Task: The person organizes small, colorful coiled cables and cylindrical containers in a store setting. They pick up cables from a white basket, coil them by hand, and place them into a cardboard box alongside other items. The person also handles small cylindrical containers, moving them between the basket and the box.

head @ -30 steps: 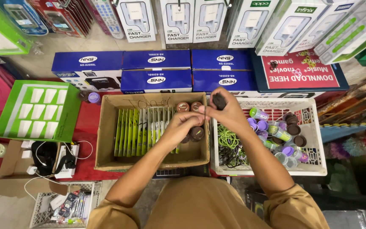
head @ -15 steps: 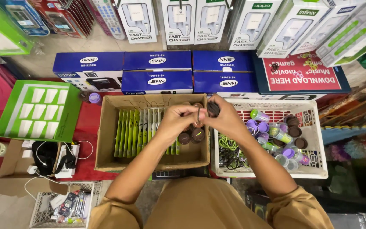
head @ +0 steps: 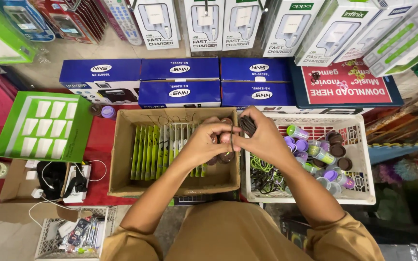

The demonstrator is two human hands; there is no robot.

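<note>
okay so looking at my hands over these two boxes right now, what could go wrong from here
1. The dark coiled cable is pinched between the left hand and right hand; a loose grip might let the coil spring open.
2. The hands hover over the gap between the cardboard box and the white basket, so a dropped piece could fall between them.
3. It could tangle with the green cables below.

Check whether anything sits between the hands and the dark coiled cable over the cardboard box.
Nothing visible does. The left hand and right hand already touch the dark coiled cable, held above the cardboard box.
</note>
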